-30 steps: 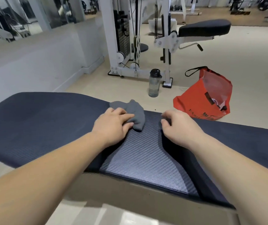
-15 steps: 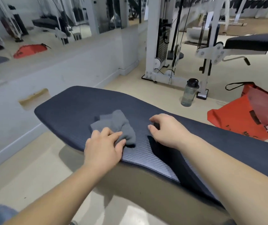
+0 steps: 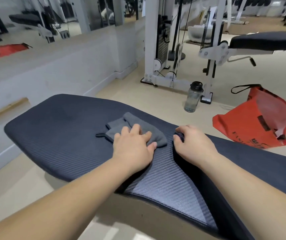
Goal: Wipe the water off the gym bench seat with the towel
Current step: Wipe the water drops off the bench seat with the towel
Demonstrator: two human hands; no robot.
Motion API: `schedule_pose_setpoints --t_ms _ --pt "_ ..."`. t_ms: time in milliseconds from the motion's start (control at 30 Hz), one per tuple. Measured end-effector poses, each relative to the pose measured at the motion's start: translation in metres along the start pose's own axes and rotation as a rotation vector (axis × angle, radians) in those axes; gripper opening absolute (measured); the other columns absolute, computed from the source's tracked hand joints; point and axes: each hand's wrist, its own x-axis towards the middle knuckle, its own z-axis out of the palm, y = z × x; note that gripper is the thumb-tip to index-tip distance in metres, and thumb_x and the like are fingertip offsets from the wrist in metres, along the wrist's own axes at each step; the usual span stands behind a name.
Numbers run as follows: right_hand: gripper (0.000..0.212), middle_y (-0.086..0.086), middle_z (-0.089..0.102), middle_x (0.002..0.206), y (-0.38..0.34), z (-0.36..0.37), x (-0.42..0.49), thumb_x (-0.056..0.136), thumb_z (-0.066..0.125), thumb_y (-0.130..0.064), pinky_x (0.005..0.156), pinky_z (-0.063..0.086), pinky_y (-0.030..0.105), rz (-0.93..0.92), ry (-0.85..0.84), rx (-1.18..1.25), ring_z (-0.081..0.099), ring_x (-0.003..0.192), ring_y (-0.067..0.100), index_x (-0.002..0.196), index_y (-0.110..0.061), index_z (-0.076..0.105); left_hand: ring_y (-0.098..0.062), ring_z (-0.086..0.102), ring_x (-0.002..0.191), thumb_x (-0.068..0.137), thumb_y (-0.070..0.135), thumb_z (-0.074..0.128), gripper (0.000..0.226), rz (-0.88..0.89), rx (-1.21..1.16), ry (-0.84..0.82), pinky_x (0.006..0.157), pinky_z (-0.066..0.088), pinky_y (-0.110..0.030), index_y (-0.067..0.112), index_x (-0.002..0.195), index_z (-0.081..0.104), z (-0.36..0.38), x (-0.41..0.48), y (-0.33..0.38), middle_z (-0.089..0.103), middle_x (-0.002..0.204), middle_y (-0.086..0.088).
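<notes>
Counter: a long padded seat (image 3: 60,135) with a dark blue, ribbed surface. It runs from the left of the view to the lower right. A lighter, wedge-shaped part of it lies between the two forearms.
Towel: a small grey towel (image 3: 119,124) lies crumpled on top of the counter, near its far edge and about halfway along it. Its hanging loop (image 3: 100,135) sticks out to the left and lies flat on the pad.
Left hand: the left hand (image 3: 133,148) rests palm down on the near right part of the towel.
Left fingers: the fingers (image 3: 136,129) are nearly straight and a little spread. They lie on top of the cloth and do not curl round it. The thumb touches the near right corner of the towel. The rest of the cloth shows beyond and to the left of the fingertips.
Right hand: the right hand (image 3: 195,144) is just to the right of the towel, apart from it, on the counter.
Right fingers: they are curled and pinch a dark raised edge of the pad at the tip of the lighter wedge.
Water: I cannot tell from this view whether the pad is wet.
Floor behind: a clear bottle (image 3: 192,99) with a black cap stands on the beige floor (image 3: 138,94). A red bag (image 3: 260,122) lies to the right of it.
Further back: a white cable machine (image 3: 150,49) and another padded seat (image 3: 265,41).
</notes>
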Motion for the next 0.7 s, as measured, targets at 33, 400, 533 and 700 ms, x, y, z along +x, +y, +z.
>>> schedule_pose_setpoints --t_ms 33,400,533,700 --pt "0.041 0.002 0.061 0.130 0.001 -0.001 0.001 0.093 0.050 -0.034 0.096 0.052 0.045 0.013 0.016 0.005 0.054 0.126 0.026 0.129 -0.022 0.064 -0.028 0.042 0.117 0.096 0.063 0.036 0.047 0.124 -0.033 -0.007 0.097 0.037 -0.045 0.045 0.137 0.052 0.003 0.007 0.010 0.047 0.133 0.006" --pt "0.040 -0.003 0.059 0.132 -0.039 0.011 0.008 0.099 0.051 -0.033 0.103 0.049 0.044 -0.154 0.024 0.055 0.050 0.130 0.020 0.136 -0.022 0.061 -0.025 0.047 0.118 0.098 0.061 0.038 0.042 0.076 -0.053 0.015 0.092 0.048 -0.039 0.047 0.134 0.054 -0.001 0.044 -0.103 0.054 0.133 0.009" --pt "0.040 -0.003 0.057 0.135 -0.079 0.026 0.004 0.099 0.050 -0.034 0.102 0.050 0.043 -0.277 -0.062 -0.008 0.048 0.131 0.021 0.137 -0.023 0.060 -0.028 0.050 0.103 0.094 0.062 0.040 0.043 -0.126 -0.061 0.113 0.085 0.050 -0.042 0.044 0.129 0.058 -0.001 -0.024 -0.105 0.056 0.118 0.007" --pt "0.038 -0.001 0.058 0.131 -0.129 0.035 -0.013 0.098 0.047 -0.024 0.099 0.050 0.043 -0.379 -0.045 -0.002 0.050 0.128 0.024 0.134 -0.022 0.061 -0.020 0.047 0.101 0.091 0.064 0.041 0.045 0.278 -0.142 0.009 0.089 0.045 -0.039 0.048 0.129 0.058 -0.010 -0.084 -0.105 0.054 0.120 0.018"
